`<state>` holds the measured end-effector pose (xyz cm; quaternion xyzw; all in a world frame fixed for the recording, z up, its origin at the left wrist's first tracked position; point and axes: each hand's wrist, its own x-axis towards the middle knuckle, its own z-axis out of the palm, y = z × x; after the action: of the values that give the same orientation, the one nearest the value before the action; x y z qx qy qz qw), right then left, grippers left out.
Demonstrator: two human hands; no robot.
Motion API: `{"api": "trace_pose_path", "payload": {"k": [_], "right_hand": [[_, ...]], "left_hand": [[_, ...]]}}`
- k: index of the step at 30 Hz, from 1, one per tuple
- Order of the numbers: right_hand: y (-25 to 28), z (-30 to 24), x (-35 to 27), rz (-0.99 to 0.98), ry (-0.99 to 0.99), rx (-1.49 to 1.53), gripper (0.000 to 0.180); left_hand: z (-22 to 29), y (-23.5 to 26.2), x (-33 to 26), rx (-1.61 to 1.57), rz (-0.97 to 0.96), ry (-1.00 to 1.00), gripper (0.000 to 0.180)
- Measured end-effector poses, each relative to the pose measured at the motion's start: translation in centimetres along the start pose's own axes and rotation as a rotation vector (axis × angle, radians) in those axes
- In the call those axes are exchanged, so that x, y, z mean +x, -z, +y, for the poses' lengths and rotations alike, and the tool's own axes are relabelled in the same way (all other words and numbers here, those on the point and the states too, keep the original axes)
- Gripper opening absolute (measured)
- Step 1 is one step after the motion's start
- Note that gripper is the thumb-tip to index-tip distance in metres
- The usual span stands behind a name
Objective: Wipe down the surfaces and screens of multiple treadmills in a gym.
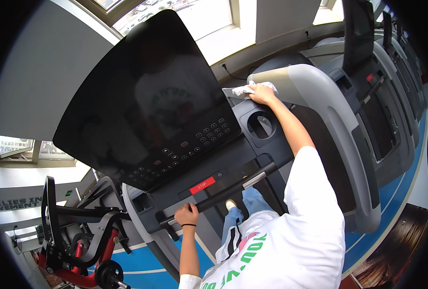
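I stand on a treadmill with a large black console screen. My left hand is closed around the black front handlebar, just below the red stop button. My right hand reaches far forward and presses a white cloth against the top of the grey side rail, beside the round cup holder. A keypad of small buttons lies on the console's lower edge.
More treadmills stand in a row to the right. A red and black weight machine sits at the lower left on a blue floor. Windows run along the wall ahead.
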<state>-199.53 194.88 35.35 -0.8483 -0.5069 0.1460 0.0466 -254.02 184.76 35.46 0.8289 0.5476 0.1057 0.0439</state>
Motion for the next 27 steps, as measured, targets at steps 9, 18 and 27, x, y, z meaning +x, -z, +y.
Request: {"api": "trace_pose_path", "payload": {"k": [9,18,27], "right_hand": [[-0.6,8.6,-27.0,0.271,-0.095,0.486,0.052],[-7.2,12.0,-69.0,0.334,-0.469,0.178,0.067],[-7.8,13.8,-84.2,0.420,-0.555,0.418,0.119]], "left_hand": [[-0.9,-1.2,-0.2,0.125,0.129,-0.044,0.036],[-1.0,-0.9,1.5,0.123,0.022,0.051,0.048],[-1.5,-1.5,0.9,0.049,-0.123,-0.016,0.056]]}}
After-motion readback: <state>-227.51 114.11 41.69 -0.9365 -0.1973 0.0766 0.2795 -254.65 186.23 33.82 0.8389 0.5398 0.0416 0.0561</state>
